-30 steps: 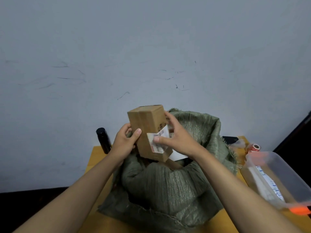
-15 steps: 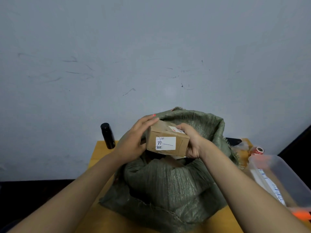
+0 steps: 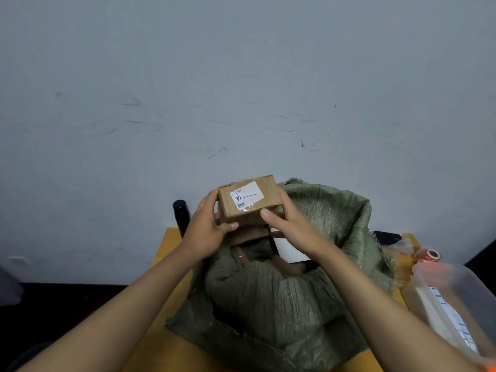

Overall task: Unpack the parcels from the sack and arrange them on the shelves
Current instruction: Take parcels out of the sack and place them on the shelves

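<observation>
A small brown cardboard parcel (image 3: 248, 200) with a white label on its top face is held above the mouth of the green woven sack (image 3: 295, 291). My left hand (image 3: 206, 232) grips its left side and lower edge, thumb under the front. My right hand (image 3: 290, 226) grips its right side, thumb on the front edge. Inside the open sack lie more parcels, among them a white one (image 3: 291, 249) and brown ones (image 3: 284, 267), partly hidden by my hands. No shelves are in view.
The sack stands on a yellow table (image 3: 166, 251) against a grey wall. A black bottle (image 3: 181, 217) stands at the table's back left. At the right are a clear plastic bin (image 3: 456, 304), a red-and-white tape roll (image 3: 430, 255) and a black object (image 3: 386, 237).
The parcel went from upright to lying flat, then turned so its white label faces up. Both hands shifted their grip on it and lifted it slightly.
</observation>
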